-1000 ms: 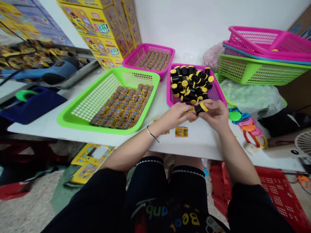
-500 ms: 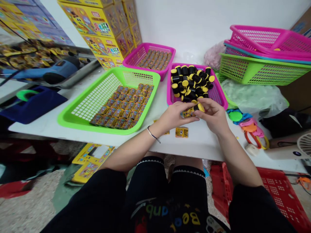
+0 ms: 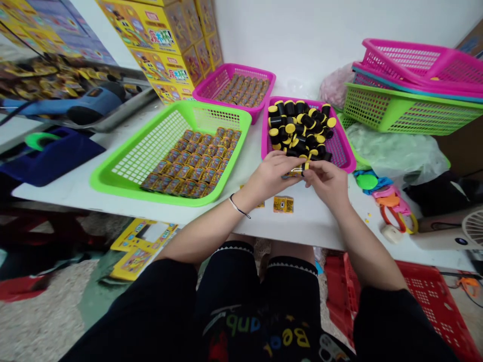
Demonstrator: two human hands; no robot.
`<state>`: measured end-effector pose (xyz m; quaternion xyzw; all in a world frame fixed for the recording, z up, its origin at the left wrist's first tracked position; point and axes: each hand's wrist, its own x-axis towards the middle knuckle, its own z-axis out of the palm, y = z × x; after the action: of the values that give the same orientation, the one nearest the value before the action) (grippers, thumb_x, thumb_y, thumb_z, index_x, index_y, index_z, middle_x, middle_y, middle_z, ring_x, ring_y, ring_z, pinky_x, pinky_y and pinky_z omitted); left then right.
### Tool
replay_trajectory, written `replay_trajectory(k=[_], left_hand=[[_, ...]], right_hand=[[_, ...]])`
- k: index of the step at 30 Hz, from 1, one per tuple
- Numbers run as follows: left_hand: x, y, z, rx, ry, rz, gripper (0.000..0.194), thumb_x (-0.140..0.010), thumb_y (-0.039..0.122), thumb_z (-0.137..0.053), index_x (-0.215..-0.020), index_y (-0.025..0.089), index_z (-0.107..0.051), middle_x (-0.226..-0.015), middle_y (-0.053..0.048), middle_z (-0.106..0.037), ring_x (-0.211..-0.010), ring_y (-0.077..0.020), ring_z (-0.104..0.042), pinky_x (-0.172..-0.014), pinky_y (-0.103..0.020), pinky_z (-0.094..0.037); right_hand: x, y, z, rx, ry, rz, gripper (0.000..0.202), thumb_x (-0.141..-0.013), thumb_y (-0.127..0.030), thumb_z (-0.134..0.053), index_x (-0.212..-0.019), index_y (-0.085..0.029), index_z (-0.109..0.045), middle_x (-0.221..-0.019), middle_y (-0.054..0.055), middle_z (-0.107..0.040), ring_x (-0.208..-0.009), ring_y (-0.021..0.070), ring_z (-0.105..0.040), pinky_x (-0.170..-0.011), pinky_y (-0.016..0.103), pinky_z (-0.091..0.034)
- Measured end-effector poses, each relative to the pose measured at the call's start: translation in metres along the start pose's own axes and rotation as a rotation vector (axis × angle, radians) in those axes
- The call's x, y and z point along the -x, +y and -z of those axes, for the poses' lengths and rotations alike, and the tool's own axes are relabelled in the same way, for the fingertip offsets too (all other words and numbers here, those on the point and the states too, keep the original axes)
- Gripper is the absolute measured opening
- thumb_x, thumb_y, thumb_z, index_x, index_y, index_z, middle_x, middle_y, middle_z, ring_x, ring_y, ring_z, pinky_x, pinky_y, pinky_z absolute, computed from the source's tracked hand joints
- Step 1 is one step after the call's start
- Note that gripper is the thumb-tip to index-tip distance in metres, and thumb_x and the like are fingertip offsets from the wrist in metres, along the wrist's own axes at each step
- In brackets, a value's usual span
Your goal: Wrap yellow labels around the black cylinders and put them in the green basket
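Between my hands, near the front rim of a pink basket [image 3: 350, 160], is a small black canister with a yellow cap and a printed wrapper [image 3: 295, 172]. My left hand [image 3: 272, 175] closes round its wrapped body. The fingers of my right hand [image 3: 327, 182] pinch its capped end. Black canisters with yellow caps [image 3: 300, 131] lie loose in the pink basket. Below my hands, a flat printed wrapper [image 3: 283, 204] rests on the white table [image 3: 302, 226], and another is partly hidden by my left wrist. Wrapped canisters [image 3: 194, 160] fill rows in the green basket [image 3: 124, 193].
Behind the green basket stand another pink basket [image 3: 260, 109] of wrapped canisters and stacked yellow boxes [image 3: 166, 35]. Stacked baskets [image 3: 407, 108], a plastic bag [image 3: 396, 146] and a fan [image 3: 453, 226] are at right. A blue tool [image 3: 94, 103] lies at left.
The canister has turned between my hands, so its yellow cap shows less. My right hand has shifted slightly down and left, its fingers closer together.
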<state>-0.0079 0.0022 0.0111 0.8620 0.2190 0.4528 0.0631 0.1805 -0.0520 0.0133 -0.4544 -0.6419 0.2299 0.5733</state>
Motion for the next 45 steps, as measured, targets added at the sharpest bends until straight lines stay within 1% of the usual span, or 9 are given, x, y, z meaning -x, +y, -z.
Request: replay_trajectory(k=[4,6,10,18,20,23,28,38,45], left_hand=[[-0.002,0.006,0.005,0.127,0.101,0.164,0.048,-0.082,0.043,-0.078,-0.124,0.019,-0.07,-0.113,-0.009,-0.078,-0.098,-0.0188,-0.074,-0.091,-0.031,-0.058],[-0.002,0.011,0.005,0.262,0.116,0.3,0.052,-0.078,0.047,-0.081,-0.121,0.019,-0.072,-0.112,-0.009,-0.079,-0.093,-0.019,-0.074,-0.086,-0.03,-0.059],[-0.002,0.021,-0.001,0.57,0.016,0.464,0.056,-0.073,0.04,-0.086,-0.121,0.015,-0.072,-0.111,-0.009,-0.078,-0.094,-0.0212,-0.073,-0.085,-0.033,-0.06],[-0.001,0.024,-0.003,0.933,-0.305,0.424,0.064,-0.089,0.023,-0.067,-0.146,0.023,-0.038,-0.123,-0.011,-0.067,-0.089,-0.0142,-0.071,-0.073,-0.025,-0.059],[0.0,0.024,-0.004,0.974,-0.369,0.436,0.063,-0.092,0.021,-0.061,-0.148,0.024,-0.033,-0.11,-0.008,-0.07,-0.08,-0.013,-0.071,-0.068,-0.025,-0.059],[0.0,0.027,-0.007,1.046,-0.373,0.487,0.063,-0.093,0.017,-0.055,-0.15,0.023,-0.028,-0.079,0.001,-0.066,-0.063,-0.0109,-0.064,-0.059,-0.024,-0.053],[-0.002,0.036,-0.013,1.211,-0.251,0.652,0.064,-0.083,0.014,-0.061,-0.143,0.02,-0.039,-0.075,0.005,-0.057,-0.06,-0.0075,-0.055,-0.058,-0.022,-0.047],[-0.004,0.034,-0.01,1.154,-0.159,0.697,0.075,-0.077,0.016,-0.064,-0.146,0.019,-0.032,-0.071,0.006,-0.054,-0.06,-0.0101,-0.056,-0.056,-0.023,-0.046],[-0.002,0.021,-0.008,0.807,-0.122,0.534,0.071,-0.075,0.017,-0.063,-0.142,0.018,-0.037,-0.109,-0.006,-0.062,-0.07,-0.0107,-0.059,-0.067,-0.029,-0.053]], right_hand=[[0.007,0.002,-0.004,0.208,0.088,0.353,0.047,-0.088,-0.045,-0.068,-0.132,-0.034,-0.056,-0.125,0.009,-0.063,-0.11,0.0246,-0.067,-0.085,0.043,-0.064],[0.009,0.001,-0.007,0.398,0.056,0.495,0.063,-0.084,-0.039,-0.073,-0.14,-0.036,-0.046,-0.132,0.01,-0.059,-0.123,0.0301,-0.061,-0.098,0.052,-0.059],[0.013,0.003,-0.014,0.584,0.112,0.634,0.075,-0.081,-0.026,-0.073,-0.146,-0.037,-0.037,-0.125,0.009,-0.059,-0.118,0.0302,-0.061,-0.102,0.053,-0.053],[0.016,0.001,-0.017,0.609,0.097,0.741,0.073,-0.074,-0.029,-0.072,-0.14,-0.036,-0.042,-0.115,0.007,-0.062,-0.107,0.0303,-0.062,-0.097,0.052,-0.052],[0.018,0.002,-0.02,0.613,0.056,0.692,0.075,-0.073,-0.029,-0.07,-0.141,-0.036,-0.04,-0.12,0.008,-0.061,-0.113,0.0323,-0.061,-0.101,0.055,-0.05],[0.019,0.003,-0.023,0.577,0.042,0.667,0.073,-0.073,-0.03,-0.071,-0.14,-0.033,-0.04,-0.12,0.008,-0.062,-0.115,0.0328,-0.061,-0.102,0.055,-0.049],[0.016,0.001,-0.023,0.578,0.044,0.703,0.063,-0.078,-0.032,-0.069,-0.136,-0.026,-0.045,-0.116,0.009,-0.065,-0.111,0.0301,-0.065,-0.098,0.05,-0.053],[0.011,0.006,-0.019,0.582,-0.032,0.775,0.071,-0.082,-0.026,-0.067,-0.147,-0.024,-0.039,-0.127,0.012,-0.065,-0.119,0.0295,-0.063,-0.101,0.052,-0.055],[0.014,0.006,-0.023,0.732,0.027,0.848,0.062,-0.085,-0.026,-0.068,-0.143,-0.019,-0.046,-0.122,0.012,-0.068,-0.119,0.027,-0.06,-0.107,0.049,-0.053]])
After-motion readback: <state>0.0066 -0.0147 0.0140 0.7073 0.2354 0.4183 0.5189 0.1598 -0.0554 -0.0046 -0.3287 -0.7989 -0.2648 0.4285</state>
